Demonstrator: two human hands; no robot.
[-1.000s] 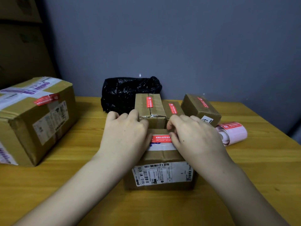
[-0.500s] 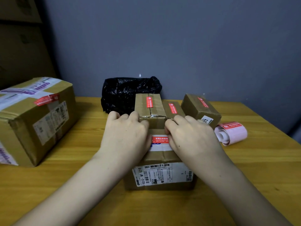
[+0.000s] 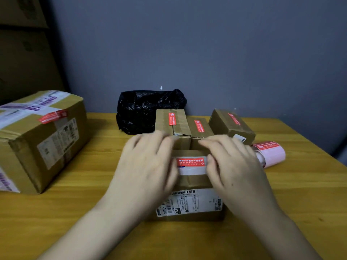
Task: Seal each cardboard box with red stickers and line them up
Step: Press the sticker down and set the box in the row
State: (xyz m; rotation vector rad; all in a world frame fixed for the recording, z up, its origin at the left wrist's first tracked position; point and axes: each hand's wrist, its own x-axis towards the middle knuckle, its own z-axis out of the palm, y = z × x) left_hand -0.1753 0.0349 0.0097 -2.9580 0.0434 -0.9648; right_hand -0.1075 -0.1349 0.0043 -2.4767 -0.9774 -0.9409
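Both hands lay flat, fingers straight, on the near box (image 3: 189, 184) — left hand (image 3: 148, 166) and right hand (image 3: 232, 166) flanked its red sticker (image 3: 190, 162). Box sat mid-table (image 3: 300, 203); three stickered small boxes (image 3: 174, 122) just behind, sticker roll (image 3: 270, 152) right.

Both hands (image 3: 189, 162) over box with shipping label (image 3: 189, 203). Directly beyond fingertips: three small stickered boxes (image 3: 199, 128) in row, touching or just beside one another, blocking forward reach. Black plastic bag (image 3: 142, 109) behind them against wall. Right of right hand: sticker roll (image 3: 270, 153) lying on desk (image 3: 309, 184), near; bare desk beyond it to edge. Left of left hand: open strip of desk, then large carton (image 3: 41, 139) walling off far left. Near side of hands: bare desk beside forearms.
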